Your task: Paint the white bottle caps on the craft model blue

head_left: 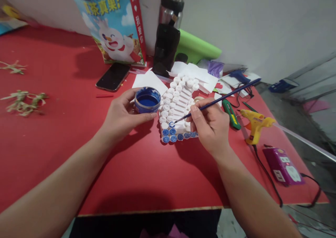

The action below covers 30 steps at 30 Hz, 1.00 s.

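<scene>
My left hand (120, 115) grips a small jar of blue paint (147, 106), its mouth facing up and its rim smeared with blue. Between the thumb and fingers of my right hand (210, 126) is a slim dark-blue paintbrush (220, 98). Its tip meets a partly blue paper roll (172, 124) on the white paper craft (181, 101). Rolled paper coils edge this craft, with flat ridged strips in the middle. Several coils along the near edge are blue; the others look white. My right fingers cover part of the craft's right side.
Behind the craft lie white paper sheets (194, 73) and a black phone (113, 77). A green utility knife (231, 114), a yellow glue gun (255, 123) and a purple power box (282, 166) with cables sit at right. Braided straw pieces (25, 103) lie left; a printed bag (112, 28) stands behind.
</scene>
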Motion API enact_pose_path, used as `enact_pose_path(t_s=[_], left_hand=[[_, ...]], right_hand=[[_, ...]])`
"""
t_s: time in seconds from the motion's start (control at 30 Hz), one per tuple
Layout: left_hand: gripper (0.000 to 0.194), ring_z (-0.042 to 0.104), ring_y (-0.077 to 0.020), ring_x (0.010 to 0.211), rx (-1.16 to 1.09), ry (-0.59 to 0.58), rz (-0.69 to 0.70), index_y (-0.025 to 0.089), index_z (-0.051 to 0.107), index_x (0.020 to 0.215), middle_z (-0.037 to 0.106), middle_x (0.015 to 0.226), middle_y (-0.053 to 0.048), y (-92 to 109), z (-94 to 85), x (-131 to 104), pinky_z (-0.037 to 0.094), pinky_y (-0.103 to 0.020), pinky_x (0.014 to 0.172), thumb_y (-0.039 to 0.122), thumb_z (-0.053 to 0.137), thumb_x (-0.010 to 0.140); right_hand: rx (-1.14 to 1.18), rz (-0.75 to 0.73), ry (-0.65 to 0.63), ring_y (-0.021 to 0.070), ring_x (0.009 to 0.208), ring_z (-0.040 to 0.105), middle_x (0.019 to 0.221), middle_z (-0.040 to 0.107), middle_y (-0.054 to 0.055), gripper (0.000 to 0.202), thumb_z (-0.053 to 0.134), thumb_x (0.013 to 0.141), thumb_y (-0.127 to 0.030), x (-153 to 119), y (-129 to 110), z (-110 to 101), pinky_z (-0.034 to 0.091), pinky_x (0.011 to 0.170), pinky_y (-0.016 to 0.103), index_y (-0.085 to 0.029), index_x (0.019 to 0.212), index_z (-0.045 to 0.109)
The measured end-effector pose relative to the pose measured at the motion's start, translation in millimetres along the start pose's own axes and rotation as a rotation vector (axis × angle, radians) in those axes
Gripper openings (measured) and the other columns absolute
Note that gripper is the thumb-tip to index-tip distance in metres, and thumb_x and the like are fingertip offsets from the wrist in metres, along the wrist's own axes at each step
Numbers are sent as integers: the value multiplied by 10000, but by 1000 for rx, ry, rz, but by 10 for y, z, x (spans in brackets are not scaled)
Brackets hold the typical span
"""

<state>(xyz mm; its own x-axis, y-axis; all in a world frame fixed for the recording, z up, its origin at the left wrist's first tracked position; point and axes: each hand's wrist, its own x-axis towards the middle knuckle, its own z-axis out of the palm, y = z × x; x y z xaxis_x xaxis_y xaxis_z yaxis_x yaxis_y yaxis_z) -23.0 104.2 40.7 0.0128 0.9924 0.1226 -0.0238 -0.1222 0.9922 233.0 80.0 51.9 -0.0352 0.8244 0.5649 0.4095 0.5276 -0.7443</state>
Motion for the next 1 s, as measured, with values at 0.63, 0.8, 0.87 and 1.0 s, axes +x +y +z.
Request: enact_pose_path(t_s=[0.63,0.8,0.87,1.0], left_hand=[[714,838,-373,1275,17,8,2,243,828,1237,891,1277,-84,-29,-11,17,682,-512,1178,364,1160,617],[726,835,-371,1286,22,-4,2,250,818,1235,888,1285,-80,-20,-5,10,690,-507,1168,402,1163,614],[730,837,-367,1278,18,-2,1,257,818,1231,888,1286,-75,-15,-1,6,690,-503,1167,403,1166,606],[751,831,-378,1284,22,-4,-7,259,820,1231,884,1301,-89,-2,9,0,681,-516,1180,442,1175,595]], right_hand=[[-41,-32,-19,105,469,596,696,679,-62,174,678,1106,-275,1,-70,-9,453,481,269,-261,944,616],[-41,-42,-14,105,483,604,730,695,-53,165,675,1113,-289,2,-61,1,463,489,271,-260,960,617],[-55,-30,-40,105,471,589,695,678,-58,183,681,1111,-295,-2,-59,0,445,481,272,-259,943,617],[-53,-6,-31,113,472,583,695,684,-50,206,674,1128,-350,-6,-72,-2,451,482,279,-267,949,614]])
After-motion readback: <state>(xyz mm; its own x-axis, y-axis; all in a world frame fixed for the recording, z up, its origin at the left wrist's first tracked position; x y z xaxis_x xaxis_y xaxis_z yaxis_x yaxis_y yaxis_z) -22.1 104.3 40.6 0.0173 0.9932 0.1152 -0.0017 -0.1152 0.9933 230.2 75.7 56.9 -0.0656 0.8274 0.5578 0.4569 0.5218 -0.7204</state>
